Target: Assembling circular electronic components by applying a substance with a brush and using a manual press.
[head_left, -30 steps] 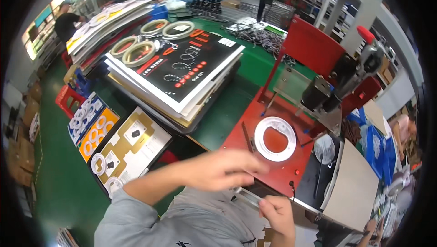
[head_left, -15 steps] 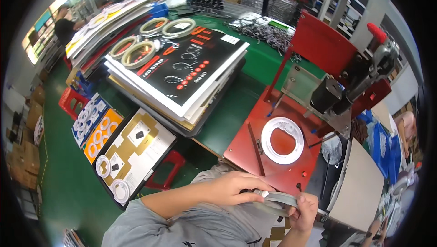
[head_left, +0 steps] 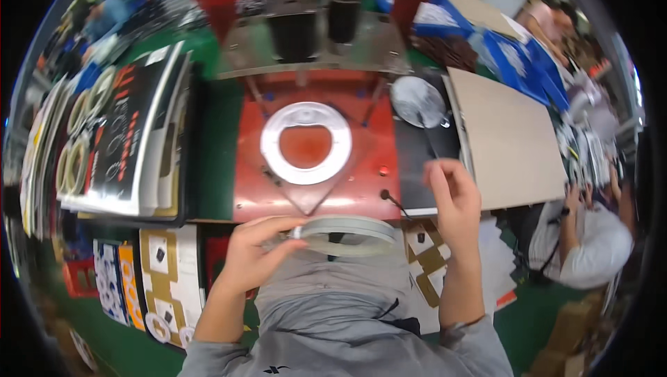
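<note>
My left hand (head_left: 260, 252) pinches one side of a pale grey-green coil of LED strip (head_left: 354, 225), with a small white end piece at its fingertips. The coil hangs in front of my lap, near the front edge of a red press base. My right hand (head_left: 455, 200) is raised off the coil, fingers curled and partly blurred. Its fingertips meet the near end of a thin dark rod (head_left: 431, 142) on a black surface; whether they grip it is unclear. On the red base (head_left: 253, 193) lies a white ring (head_left: 340, 144).
The press head (head_left: 292, 29) stands above the base. To the right are a plastic-wrapped disc (head_left: 417, 101), a beige board (head_left: 507, 141) and blue bins (head_left: 521, 64). Stacked printed sheets (head_left: 125, 134) bearing coils stand at left. Another person (head_left: 587, 241) works at the right.
My view has turned right toward the press. My right hand has let go of the coil and moved up and forward to the black surface. The left hand still holds the coil.
</note>
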A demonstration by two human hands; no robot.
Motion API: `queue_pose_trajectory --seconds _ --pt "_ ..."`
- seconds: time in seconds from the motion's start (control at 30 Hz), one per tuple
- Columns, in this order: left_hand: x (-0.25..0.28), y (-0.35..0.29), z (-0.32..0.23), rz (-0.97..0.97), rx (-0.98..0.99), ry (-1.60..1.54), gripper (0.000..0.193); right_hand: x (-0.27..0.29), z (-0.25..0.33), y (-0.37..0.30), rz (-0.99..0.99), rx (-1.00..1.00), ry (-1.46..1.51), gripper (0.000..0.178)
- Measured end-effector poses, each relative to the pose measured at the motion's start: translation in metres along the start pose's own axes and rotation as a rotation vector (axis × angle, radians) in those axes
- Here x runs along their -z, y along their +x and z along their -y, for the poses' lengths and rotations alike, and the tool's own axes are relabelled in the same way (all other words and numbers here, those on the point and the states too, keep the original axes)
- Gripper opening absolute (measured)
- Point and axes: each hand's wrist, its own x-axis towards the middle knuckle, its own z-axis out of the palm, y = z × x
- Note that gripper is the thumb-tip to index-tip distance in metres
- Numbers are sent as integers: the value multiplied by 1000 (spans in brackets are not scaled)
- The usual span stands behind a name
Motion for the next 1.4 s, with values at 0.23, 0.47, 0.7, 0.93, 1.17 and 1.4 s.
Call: queue_pose_trajectory --seconds 0.23,0.47,0.7,0.93,1.17,1.4 --pt "-7 -4 27 -54 131 -357 34 5 -58 23 -173 173 -841 32" --pt "-5 -4 32 -26 124 -417 35 2 -69 40 -215 68 -885 21" --pt "-5 -4 33 -35 118 -409 29 1 -72 81 -360 182 -798 16" --pt "-6 -4 31 -32 118 -395 36 15 -62 65 -325 160 -838 17" --pt "21 -2 -14 -60 -187 -87 29 40 -5 14 -182 -186 7 23" --pt "31 35 -65 -109 -594 194 33 51 18 -25 79 -220 451 21"
